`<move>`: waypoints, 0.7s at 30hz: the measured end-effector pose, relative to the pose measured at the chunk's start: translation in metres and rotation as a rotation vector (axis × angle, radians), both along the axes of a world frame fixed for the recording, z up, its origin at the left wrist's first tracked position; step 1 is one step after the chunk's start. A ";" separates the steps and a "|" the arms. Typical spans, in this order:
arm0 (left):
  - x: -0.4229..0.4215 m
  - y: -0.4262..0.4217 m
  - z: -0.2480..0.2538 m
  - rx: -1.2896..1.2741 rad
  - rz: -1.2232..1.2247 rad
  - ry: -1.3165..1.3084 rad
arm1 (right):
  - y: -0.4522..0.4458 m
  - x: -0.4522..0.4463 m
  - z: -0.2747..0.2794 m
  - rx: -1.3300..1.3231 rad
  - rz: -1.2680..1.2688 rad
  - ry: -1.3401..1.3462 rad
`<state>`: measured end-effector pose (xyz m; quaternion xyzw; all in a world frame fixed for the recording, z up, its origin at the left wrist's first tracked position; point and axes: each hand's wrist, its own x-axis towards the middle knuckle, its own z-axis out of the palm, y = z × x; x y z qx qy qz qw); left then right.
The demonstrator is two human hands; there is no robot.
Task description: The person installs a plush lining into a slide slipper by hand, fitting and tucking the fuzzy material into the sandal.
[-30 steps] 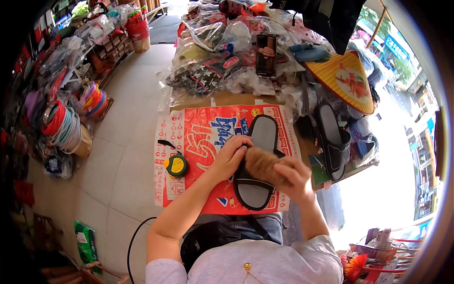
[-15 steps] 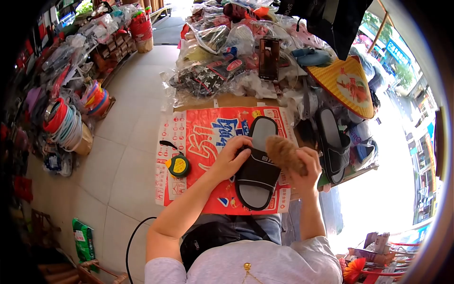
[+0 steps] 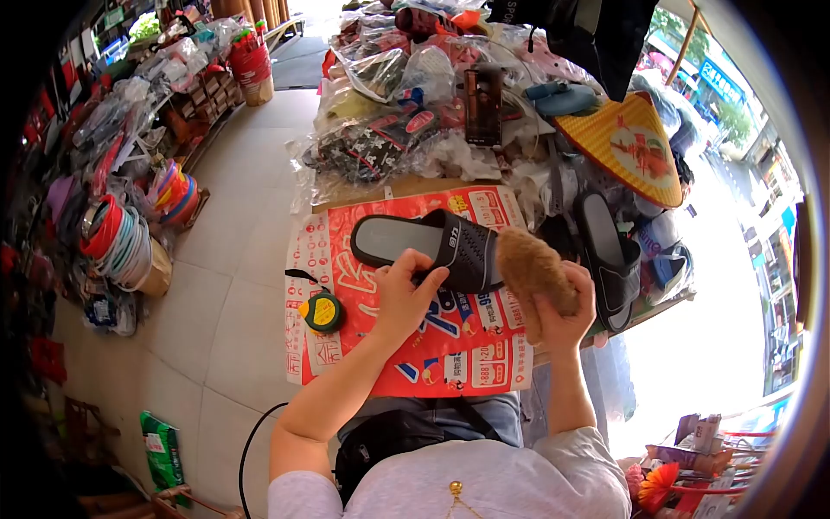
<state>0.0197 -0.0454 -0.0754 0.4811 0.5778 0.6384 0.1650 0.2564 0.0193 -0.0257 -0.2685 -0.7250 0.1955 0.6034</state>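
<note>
A black slide sandal [image 3: 399,238] with a grey footbed lies crosswise on a red printed sheet [image 3: 372,337], its strap toward the right. My left hand [image 3: 405,290] is closed at the sandal's near edge, thumb and fingers by the strap. In my right hand [image 3: 566,304] is a fuzzy brown pad [image 3: 529,264], gripped at its lower right side. The pad's upper left end meets or overlaps the sandal's right end; whether they touch I cannot tell. Left of my left hand, a green and yellow tape measure [image 3: 322,311] rests on the sheet.
The other black slide sandal [image 3: 605,251] lies at the table's right, beside a yellow conical hat [image 3: 631,147]. Plastic-wrapped shoes [image 3: 372,147] and a dark phone-like rectangle [image 3: 483,105] are piled behind the sheet. Stacked basins [image 3: 121,242] stand on the left.
The sandal has turned from nearly upright in view to crosswise, its strap now at the right. My left hand has shifted slightly left and down. The brown pad stays in my right hand.
</note>
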 end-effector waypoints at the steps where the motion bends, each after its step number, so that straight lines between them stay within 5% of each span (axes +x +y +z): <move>1: -0.001 0.003 -0.003 -0.079 -0.047 0.026 | -0.004 -0.009 0.006 0.070 0.013 -0.084; 6: 0.000 0.000 0.002 -0.076 -0.004 0.163 | 0.000 -0.035 -0.010 0.089 0.110 -0.344; 11: -0.001 -0.005 0.013 -0.106 0.017 0.320 | 0.026 -0.009 -0.011 0.016 -0.222 -0.437; 21: 0.017 -0.021 0.021 0.119 -0.022 0.352 | -0.028 -0.020 0.022 0.362 0.089 -0.233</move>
